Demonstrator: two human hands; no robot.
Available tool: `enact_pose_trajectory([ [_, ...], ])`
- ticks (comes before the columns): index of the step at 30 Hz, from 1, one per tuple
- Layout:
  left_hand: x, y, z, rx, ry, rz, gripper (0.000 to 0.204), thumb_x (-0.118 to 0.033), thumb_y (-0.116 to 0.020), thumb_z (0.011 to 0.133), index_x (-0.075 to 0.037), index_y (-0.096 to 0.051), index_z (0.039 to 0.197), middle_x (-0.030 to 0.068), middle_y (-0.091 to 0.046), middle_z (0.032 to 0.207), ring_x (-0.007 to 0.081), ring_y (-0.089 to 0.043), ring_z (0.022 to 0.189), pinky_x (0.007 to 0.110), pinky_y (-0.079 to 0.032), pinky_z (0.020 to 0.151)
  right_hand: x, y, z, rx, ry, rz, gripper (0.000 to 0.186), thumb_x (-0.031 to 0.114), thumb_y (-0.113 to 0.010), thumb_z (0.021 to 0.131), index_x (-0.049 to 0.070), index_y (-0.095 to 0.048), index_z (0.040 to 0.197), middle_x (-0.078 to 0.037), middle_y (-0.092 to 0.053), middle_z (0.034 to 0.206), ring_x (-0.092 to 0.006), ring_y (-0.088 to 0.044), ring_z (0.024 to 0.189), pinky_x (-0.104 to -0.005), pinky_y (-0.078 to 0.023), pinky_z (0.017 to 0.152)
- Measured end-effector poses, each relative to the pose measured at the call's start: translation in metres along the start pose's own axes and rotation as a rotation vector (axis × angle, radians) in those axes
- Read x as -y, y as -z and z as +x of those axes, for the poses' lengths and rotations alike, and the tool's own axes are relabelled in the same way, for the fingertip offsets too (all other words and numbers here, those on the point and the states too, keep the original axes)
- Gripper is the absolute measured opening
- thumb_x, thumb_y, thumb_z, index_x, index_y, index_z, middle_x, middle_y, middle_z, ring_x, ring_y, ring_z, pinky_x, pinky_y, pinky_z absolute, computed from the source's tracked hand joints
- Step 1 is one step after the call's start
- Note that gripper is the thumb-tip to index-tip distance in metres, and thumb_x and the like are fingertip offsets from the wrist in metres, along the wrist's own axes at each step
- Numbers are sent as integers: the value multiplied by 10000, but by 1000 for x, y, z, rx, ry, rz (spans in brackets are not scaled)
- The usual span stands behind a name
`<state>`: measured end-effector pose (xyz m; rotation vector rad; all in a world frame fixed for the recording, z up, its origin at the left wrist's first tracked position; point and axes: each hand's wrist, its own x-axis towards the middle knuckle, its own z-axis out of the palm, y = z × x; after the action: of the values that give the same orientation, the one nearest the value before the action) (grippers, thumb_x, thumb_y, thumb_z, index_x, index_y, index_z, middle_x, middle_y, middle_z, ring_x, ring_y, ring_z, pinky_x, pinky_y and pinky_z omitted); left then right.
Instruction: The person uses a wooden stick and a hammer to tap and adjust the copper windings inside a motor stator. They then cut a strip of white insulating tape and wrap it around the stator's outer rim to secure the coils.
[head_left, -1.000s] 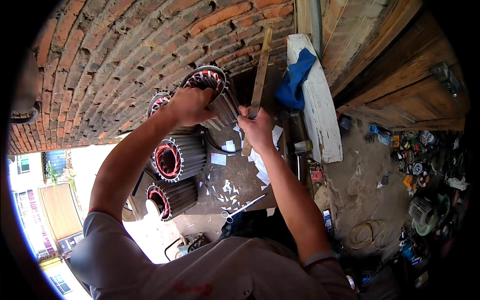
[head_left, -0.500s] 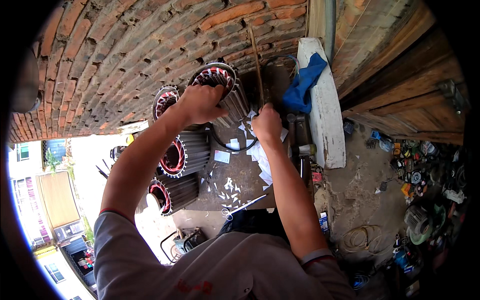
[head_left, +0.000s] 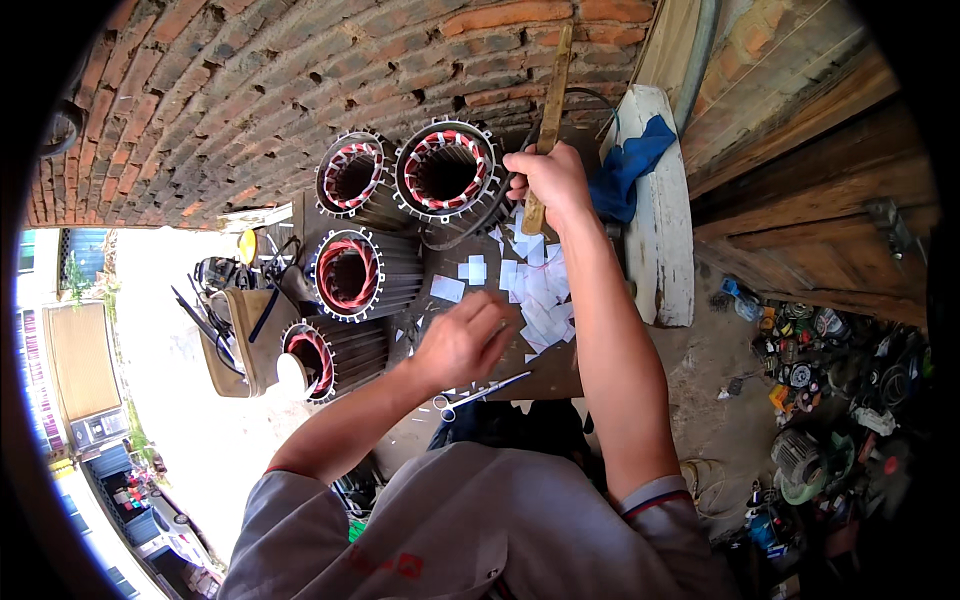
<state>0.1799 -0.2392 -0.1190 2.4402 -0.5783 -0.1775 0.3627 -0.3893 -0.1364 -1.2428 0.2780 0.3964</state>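
Observation:
My right hand [head_left: 548, 180] is closed around a long flat wooden stick [head_left: 556, 85], held upright beside the stator housings. My left hand [head_left: 468, 335] is low over the bench near some paper pieces [head_left: 535, 310]; its curled fingers are blurred by motion. Several finned cylindrical motor housings with red windings stand or lie left of the stick: one at top centre [head_left: 411, 192], one at top left [head_left: 327, 188], one middle [head_left: 394, 285], one lower [head_left: 358, 352]. A black cable [head_left: 450, 243] loops beside the top housing. Silver scissors [head_left: 475, 393] lie at the bench's near edge.
A white weathered beam [head_left: 665, 260] with a blue cloth [head_left: 625, 185] borders the bench on the right. A brick wall [head_left: 250, 90] rises behind. A tan bin [head_left: 235, 350] with tools sits left; motor parts and tools [head_left: 800, 450] crowd the floor at right.
My left hand has left the top housing's rim and moved down over the bench. My right hand with the stick has risen slightly in the view and shifted right.

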Motion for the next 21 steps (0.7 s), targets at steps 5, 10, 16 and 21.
enact_pose_trajectory([
  [5,50,-72,55,-49,92,34,688,-421,-631,880,19,-398,1354,251,-375,1423,406,-377,1319,457,-341,1088,10,-5,-1,2,29,-112,126,15,-661,734,-5,-538,753,-91,-592,662,-173,-612,538,-316,-541,453],
  [10,67,-93,72,-29,89,302,826,-625,-443,906,-4,-330,1439,221,-281,1517,370,-305,1391,475,-233,1143,9,-3,-8,25,36,-134,134,11,-660,731,-2,-532,766,-83,-582,667,-170,-609,534,-313,-538,449],
  [16,27,-99,8,55,53,89,767,-572,-489,912,-48,-338,1452,185,-268,1537,331,-256,1428,475,-207,1156,-3,2,-8,43,-7,-228,141,10,-652,738,12,-515,770,-69,-565,677,-155,-593,536,-314,-528,442],
  [21,49,-90,-21,-233,535,265,822,-588,-560,865,-26,-357,1431,261,-220,1530,445,-200,1416,524,-187,1143,-18,20,1,36,-10,-294,161,1,-644,735,19,-501,806,-59,-555,696,-149,-576,535,-312,-524,437],
])
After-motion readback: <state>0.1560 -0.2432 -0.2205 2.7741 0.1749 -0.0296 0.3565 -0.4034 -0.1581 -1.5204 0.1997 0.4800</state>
